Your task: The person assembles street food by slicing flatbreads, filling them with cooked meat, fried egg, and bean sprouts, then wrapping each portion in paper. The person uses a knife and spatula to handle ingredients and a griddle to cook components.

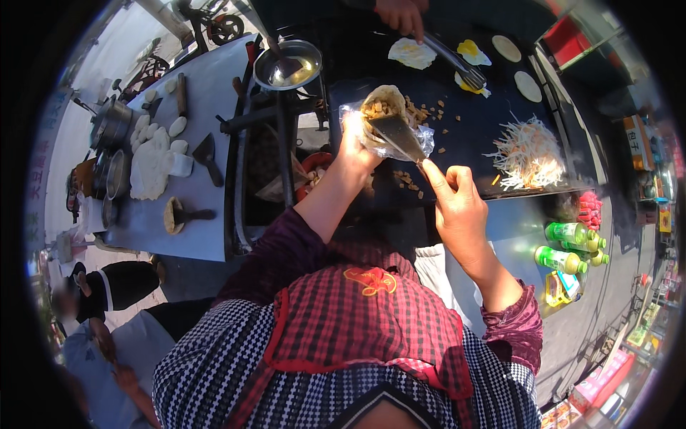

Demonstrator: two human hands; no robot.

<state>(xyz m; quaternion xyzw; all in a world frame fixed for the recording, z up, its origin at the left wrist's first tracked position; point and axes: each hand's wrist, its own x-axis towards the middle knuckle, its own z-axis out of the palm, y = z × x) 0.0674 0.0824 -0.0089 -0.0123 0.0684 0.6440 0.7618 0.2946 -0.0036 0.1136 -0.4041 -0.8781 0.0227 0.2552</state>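
My left hand (353, 149) is closed around a clear plastic bag (423, 139) with a folded flatbread (386, 93) in it. Diced brown filling (377, 109) shows in the bread's open mouth. My right hand (459, 201) grips the handle of a metal spatula (400, 136); its blade lies against the filling at the opening. Beneath and around them, loose diced pieces (409, 180) are scattered on the black griddle (457, 154). At the far side, another person's hand (402, 16) holds metal tongs (449, 56) over fried eggs (472, 53).
Pale shreds (530, 156) are heaped at the griddle's right, below two flat dough rounds (528, 86). A steel bowl (287, 64) stands far left of it. The left table (207, 93) carries dough (150, 168), a scraper (208, 159) and pots. Green bottles (561, 259) lie near right.
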